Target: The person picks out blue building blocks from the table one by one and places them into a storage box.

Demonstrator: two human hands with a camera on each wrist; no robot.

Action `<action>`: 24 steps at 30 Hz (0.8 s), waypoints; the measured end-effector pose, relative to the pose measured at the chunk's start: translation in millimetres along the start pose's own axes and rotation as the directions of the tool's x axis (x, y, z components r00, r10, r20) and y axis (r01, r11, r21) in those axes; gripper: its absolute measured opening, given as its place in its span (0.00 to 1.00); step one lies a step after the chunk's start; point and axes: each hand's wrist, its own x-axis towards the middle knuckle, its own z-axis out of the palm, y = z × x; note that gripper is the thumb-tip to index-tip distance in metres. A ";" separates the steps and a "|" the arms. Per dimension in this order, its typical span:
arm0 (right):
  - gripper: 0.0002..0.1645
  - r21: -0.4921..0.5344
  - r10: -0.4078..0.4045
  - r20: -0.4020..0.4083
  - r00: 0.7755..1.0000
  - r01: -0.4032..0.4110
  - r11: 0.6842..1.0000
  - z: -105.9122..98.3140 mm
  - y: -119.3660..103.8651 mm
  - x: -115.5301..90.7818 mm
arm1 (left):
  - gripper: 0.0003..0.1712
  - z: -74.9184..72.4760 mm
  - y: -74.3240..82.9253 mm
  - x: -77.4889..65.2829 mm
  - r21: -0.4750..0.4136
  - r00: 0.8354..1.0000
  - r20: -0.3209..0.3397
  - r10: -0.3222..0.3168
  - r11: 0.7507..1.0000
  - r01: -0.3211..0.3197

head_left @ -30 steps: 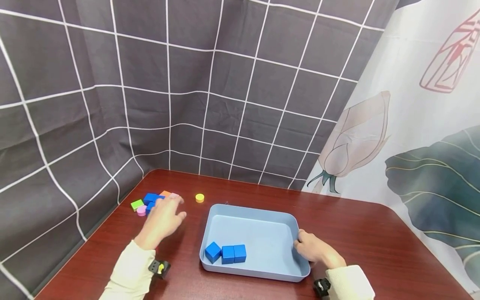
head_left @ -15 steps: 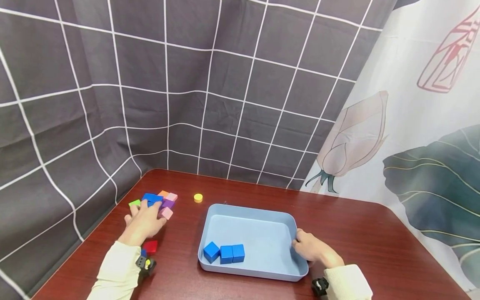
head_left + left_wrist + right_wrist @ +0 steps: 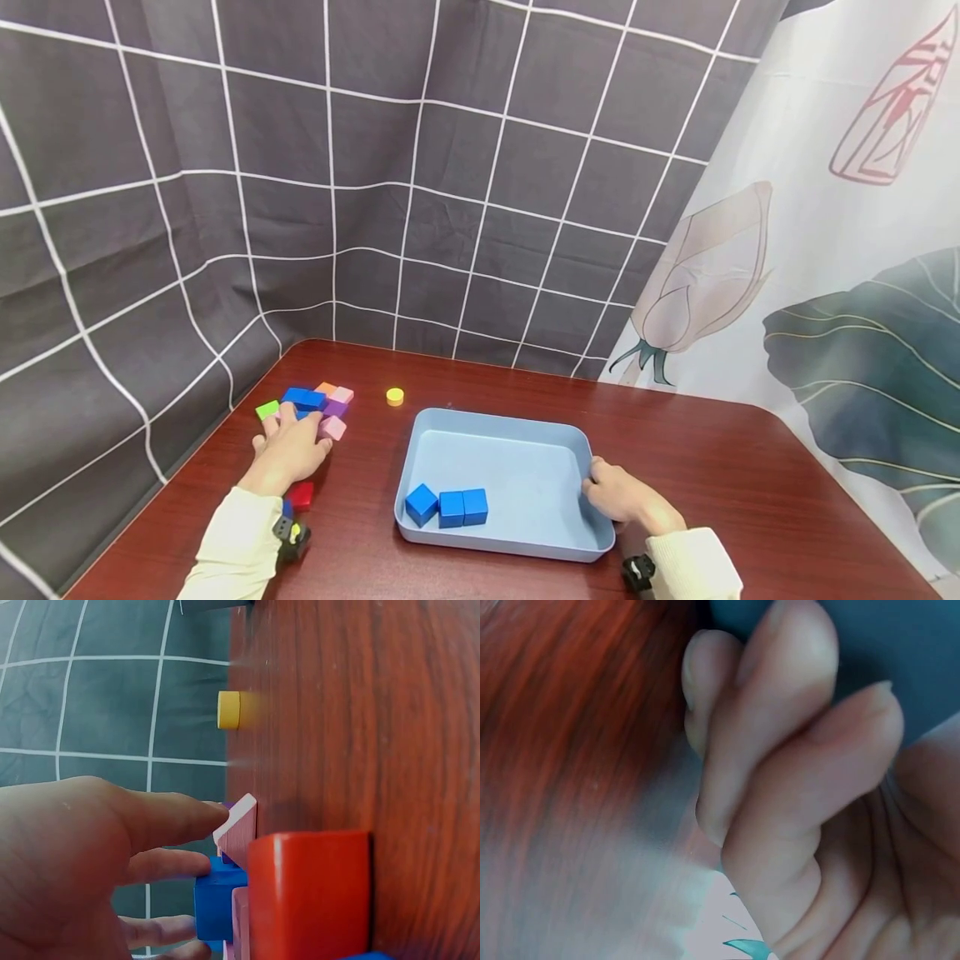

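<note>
My left hand [image 3: 288, 454] is over a cluster of coloured blocks at the table's left, fingers spread. In the left wrist view its fingertips touch a blue block [image 3: 217, 900], while the thumb lies by a pink wedge-shaped block [image 3: 238, 825]. A red block [image 3: 311, 892] is close to the camera, below the hand. My right hand [image 3: 618, 493] grips the right wall of a light-blue tray [image 3: 502, 546]; its fingers look curled in the right wrist view. Three blue cubes [image 3: 452, 509] sit in the tray's front left corner.
A yellow round block [image 3: 395, 397] stands apart, behind the tray's left end. Green [image 3: 267, 410], orange [image 3: 326, 388] and purple [image 3: 335, 409] blocks lie round the left hand. Behind the table hangs a grey checked curtain [image 3: 375, 250].
My left hand has moved left and down onto the blocks, uncovering pink and purple ones, and has stayed there since, shifting only slightly. The right hand keeps its hold on the tray.
</note>
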 end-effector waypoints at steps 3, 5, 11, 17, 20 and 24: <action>0.08 -0.001 0.003 -0.002 1.000 -0.003 1.000 0.1 -0.3 0.0 | 0.31 -0.5 0.6 0.1 0.011 1.000 -0.012 0.012 1.000 -0.011; 0.08 -0.003 0.004 -0.001 1.000 -0.004 1.000 0.2 -0.2 0.1 | 0.30 -0.1 1.0 -0.3 0.018 0.999 -0.029 0.020 1.000 -0.020; 0.10 -0.004 0.000 0.001 1.000 0.000 1.000 0.4 0.4 0.3 | 0.13 3.2 1.2 0.9 0.041 0.991 -0.113 0.068 0.997 -0.064; 0.13 0.004 0.000 0.004 1.000 0.000 1.000 0.2 -0.2 -0.3 | 0.15 3.9 3.2 2.2 0.053 0.988 -0.126 0.093 0.995 -0.087; 0.12 0.003 0.000 -0.002 1.000 0.000 1.000 0.0 -0.7 -0.9 | 0.23 3.6 3.2 2.9 0.057 0.990 -0.102 0.097 0.994 -0.091; 0.06 0.001 -0.004 -0.016 1.000 0.004 1.000 0.5 -1.2 -1.6 | 0.31 4.5 1.9 4.3 0.072 0.995 -0.058 0.087 0.994 -0.083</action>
